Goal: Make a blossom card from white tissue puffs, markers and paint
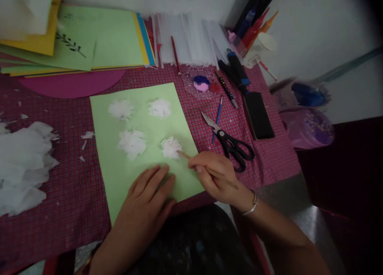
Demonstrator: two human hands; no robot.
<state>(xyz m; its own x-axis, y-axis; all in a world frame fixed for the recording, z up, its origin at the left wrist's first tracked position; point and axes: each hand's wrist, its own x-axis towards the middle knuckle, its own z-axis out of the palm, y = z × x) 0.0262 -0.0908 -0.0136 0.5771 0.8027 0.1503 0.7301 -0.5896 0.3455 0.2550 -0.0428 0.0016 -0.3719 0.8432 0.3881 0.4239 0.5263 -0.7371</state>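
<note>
A light green sheet (134,187) lies on the checked cloth, with several ruffled white paper flowers on it. My right hand (217,175) is closed around a thin wooden stick (220,174), whose tip touches the lower right flower (171,147). Flat on the sheet's lower part rests my left hand (149,197), fingers spread, holding nothing. The other flowers sit at the upper left (121,109), upper right (159,107) and lower left (132,143).
Black-handled scissors (229,141), a blue brush (219,113), a marker (226,90) and a paint palette (200,83) lie right of the sheet. White tissue pieces (25,167) are at left. Colored papers (115,37) and white strips (187,39) lie behind.
</note>
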